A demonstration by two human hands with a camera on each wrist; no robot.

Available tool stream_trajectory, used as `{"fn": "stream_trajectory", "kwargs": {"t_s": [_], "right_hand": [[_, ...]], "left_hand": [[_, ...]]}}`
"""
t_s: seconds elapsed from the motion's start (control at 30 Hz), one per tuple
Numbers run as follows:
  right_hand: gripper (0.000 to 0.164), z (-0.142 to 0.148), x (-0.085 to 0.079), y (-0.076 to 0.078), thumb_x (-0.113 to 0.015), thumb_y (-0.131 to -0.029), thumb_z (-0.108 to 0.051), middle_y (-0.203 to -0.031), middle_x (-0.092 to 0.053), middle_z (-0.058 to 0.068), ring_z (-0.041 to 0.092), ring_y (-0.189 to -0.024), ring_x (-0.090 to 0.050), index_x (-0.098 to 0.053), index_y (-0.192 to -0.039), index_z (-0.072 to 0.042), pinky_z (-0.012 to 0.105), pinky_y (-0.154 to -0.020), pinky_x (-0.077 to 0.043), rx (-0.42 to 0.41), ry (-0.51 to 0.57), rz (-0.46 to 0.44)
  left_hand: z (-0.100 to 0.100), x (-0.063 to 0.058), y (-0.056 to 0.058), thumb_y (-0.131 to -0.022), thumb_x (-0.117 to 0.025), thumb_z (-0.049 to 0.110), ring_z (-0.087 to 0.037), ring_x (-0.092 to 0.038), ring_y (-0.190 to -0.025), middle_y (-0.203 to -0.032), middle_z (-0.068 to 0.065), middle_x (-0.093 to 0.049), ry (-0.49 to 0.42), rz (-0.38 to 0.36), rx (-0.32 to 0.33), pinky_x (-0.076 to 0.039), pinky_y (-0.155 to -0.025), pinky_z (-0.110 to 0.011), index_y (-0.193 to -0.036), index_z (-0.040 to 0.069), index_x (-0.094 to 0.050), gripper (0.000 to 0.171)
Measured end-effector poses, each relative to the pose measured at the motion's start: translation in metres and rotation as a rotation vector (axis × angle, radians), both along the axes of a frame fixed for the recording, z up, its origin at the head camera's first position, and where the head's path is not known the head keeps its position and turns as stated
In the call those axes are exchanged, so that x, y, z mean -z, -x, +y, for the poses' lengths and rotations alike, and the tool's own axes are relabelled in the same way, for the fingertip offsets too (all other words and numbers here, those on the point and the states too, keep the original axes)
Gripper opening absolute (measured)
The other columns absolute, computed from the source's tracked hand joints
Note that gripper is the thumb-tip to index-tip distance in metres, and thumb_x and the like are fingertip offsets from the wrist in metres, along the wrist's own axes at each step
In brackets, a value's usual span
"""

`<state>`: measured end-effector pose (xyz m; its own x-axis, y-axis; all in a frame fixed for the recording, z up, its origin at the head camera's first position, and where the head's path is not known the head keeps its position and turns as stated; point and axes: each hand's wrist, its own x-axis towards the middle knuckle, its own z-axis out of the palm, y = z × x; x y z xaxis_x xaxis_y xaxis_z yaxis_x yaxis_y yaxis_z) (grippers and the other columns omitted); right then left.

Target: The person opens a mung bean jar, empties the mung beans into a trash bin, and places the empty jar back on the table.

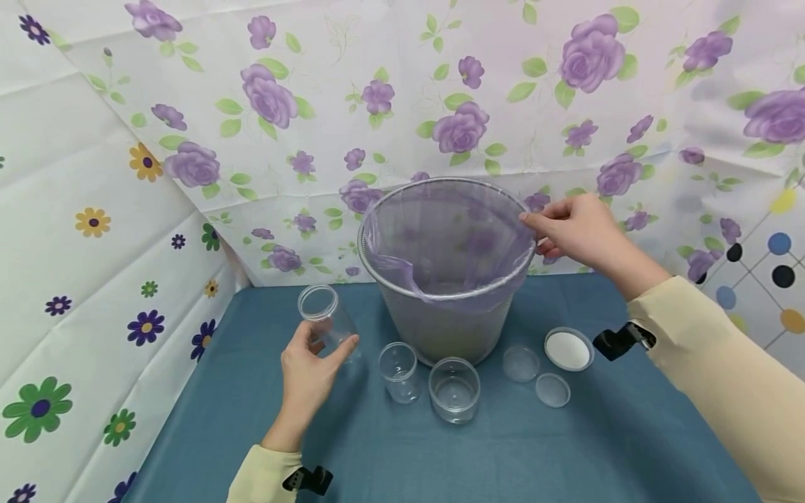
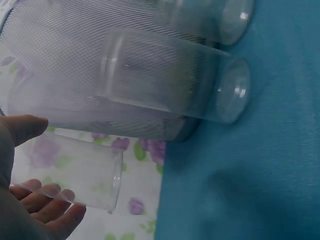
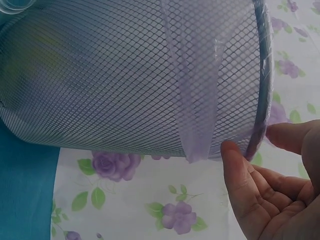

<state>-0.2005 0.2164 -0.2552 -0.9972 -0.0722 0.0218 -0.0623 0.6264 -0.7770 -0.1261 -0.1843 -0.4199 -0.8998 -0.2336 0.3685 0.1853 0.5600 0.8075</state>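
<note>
My left hand (image 1: 309,374) grips a clear plastic jar (image 1: 330,314) by its sides, thumb on one side and fingers on the other. In the left wrist view that jar (image 2: 87,172) shows see-through, its base held off the blue cloth. At the back of the table stands a wire mesh wastebasket (image 1: 440,328) lined with a thin purple plastic bag (image 1: 497,302), folded over the rim. My right hand (image 1: 581,227) pinches the basket's rim and bag edge at the right side. The right wrist view shows the thumb and fingers on either side of the rim (image 3: 266,65).
Two open clear jars, a narrow one (image 1: 402,381) and a wider one (image 1: 455,398), stand before the basket. To their right lie two clear lids (image 1: 520,364) and a lid with a white disc (image 1: 569,350). Flowered sheets (image 1: 390,42) hang behind the blue tablecloth (image 1: 503,461).
</note>
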Motion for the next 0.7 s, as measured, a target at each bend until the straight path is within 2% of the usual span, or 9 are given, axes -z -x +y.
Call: {"fn": "stream_trajectory", "kwargs": {"t_s": [0.2, 0.4, 0.57, 0.7], "right_hand": [[0.058, 0.002, 0.004, -0.010, -0.056, -0.083, -0.060, -0.095, -0.070, 0.011, 0.014, -0.070, -0.069, -0.069, -0.105, -0.008, 0.030, -0.063, -0.058, 0.006, -0.011, 0.040], [0.052, 0.004, 0.016, -0.027, -0.053, -0.085, -0.060, -0.095, -0.071, 0.007, 0.013, -0.075, -0.067, -0.070, -0.107, -0.016, 0.029, -0.062, -0.055, 0.053, -0.097, 0.141], [0.047, 0.006, 0.032, -0.045, -0.050, -0.087, -0.059, -0.101, -0.070, 0.003, 0.017, -0.088, -0.065, -0.068, -0.111, -0.021, 0.035, -0.067, -0.054, 0.069, -0.142, 0.187], [0.044, 0.008, 0.045, -0.059, -0.049, -0.089, -0.057, -0.106, -0.070, 0.002, 0.019, -0.094, -0.066, -0.066, -0.113, -0.024, 0.041, -0.073, -0.055, 0.065, -0.147, 0.204]], "left_hand": [[0.003, 0.016, 0.005, -0.070, -0.079, 0.043, -0.015, -0.062, -0.100, -0.103, 0.002, -0.064, 0.016, -0.033, 0.004, -0.053, -0.088, -0.039, -0.108, 0.018, -0.060, 0.049], [0.007, 0.029, 0.012, -0.072, -0.078, 0.044, -0.014, -0.061, -0.100, -0.108, 0.001, -0.064, 0.002, -0.065, 0.035, -0.052, -0.087, -0.038, -0.112, 0.020, -0.060, 0.051], [0.010, 0.040, 0.016, -0.070, -0.079, 0.043, -0.014, -0.063, -0.099, -0.103, 0.005, -0.065, -0.001, -0.066, 0.029, -0.053, -0.087, -0.037, -0.108, 0.022, -0.060, 0.047], [0.014, 0.045, 0.022, -0.070, -0.080, 0.043, -0.016, -0.064, -0.099, -0.102, 0.001, -0.065, 0.007, -0.059, 0.023, -0.054, -0.087, -0.037, -0.107, 0.020, -0.060, 0.048]]}}
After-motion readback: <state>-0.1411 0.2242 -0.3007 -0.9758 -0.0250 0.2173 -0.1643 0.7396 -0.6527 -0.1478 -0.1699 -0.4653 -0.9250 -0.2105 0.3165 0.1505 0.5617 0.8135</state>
